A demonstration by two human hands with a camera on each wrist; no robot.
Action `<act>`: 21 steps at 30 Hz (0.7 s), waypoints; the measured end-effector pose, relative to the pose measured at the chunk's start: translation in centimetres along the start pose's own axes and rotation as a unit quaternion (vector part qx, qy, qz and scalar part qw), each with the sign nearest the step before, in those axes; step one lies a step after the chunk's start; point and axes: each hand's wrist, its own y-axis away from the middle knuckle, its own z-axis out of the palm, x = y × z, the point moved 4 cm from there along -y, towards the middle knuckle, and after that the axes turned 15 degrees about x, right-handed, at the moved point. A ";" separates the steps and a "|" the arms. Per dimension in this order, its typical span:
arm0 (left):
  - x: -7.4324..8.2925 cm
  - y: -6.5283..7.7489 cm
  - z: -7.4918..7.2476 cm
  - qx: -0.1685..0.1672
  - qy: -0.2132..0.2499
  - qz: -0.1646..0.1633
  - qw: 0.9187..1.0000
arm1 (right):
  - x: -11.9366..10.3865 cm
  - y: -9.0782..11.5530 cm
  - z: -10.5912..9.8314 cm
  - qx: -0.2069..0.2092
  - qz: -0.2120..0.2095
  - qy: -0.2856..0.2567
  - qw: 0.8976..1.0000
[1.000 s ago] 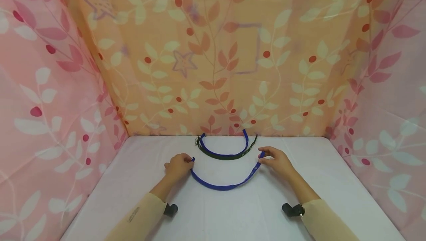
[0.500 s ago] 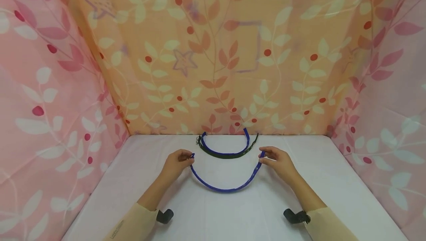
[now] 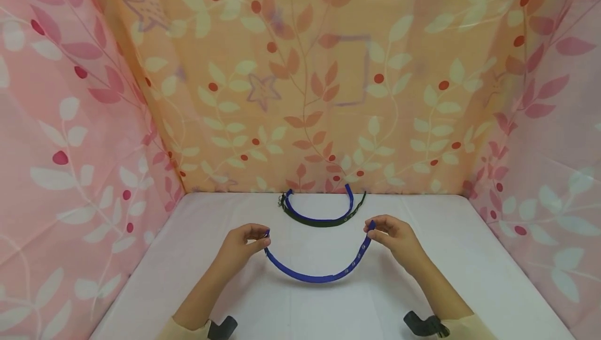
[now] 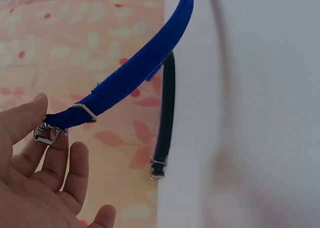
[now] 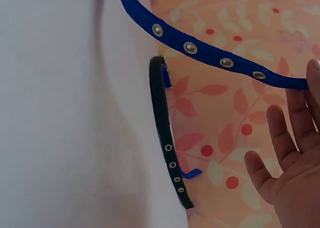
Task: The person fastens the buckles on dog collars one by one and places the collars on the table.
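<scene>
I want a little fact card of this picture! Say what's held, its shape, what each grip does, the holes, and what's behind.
Held: blue buckle strap
Shape: a U, its bend nearest the person
Left grip: pinches the end with the metal buckle
Right grip: pinches the other end
Holes: four metal eyelets showing
Farther back: dark green strap and second blue strap, curved side by side
Surface: white table
Back wall: orange leafy cloth

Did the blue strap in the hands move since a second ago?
Yes. In the head view, the held blue strap has shifted down the picture: its curve sits farther from the back edge of the white table than before.
</scene>
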 end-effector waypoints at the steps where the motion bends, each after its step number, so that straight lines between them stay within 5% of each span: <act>1: 0.2 0.3 -0.1 -0.005 0.004 -0.006 1.000 | -0.4 0.2 0.0 0.001 -0.007 0.001 1.000; 13: 3.6 2.4 -0.8 -0.002 0.015 -0.006 1.000 | -5.2 1.8 1.1 -0.003 -0.091 -0.044 0.995; 21: 6.3 3.3 -0.6 0.020 0.035 -0.031 0.999 | -7.5 2.7 2.1 -0.005 -0.132 -0.003 0.991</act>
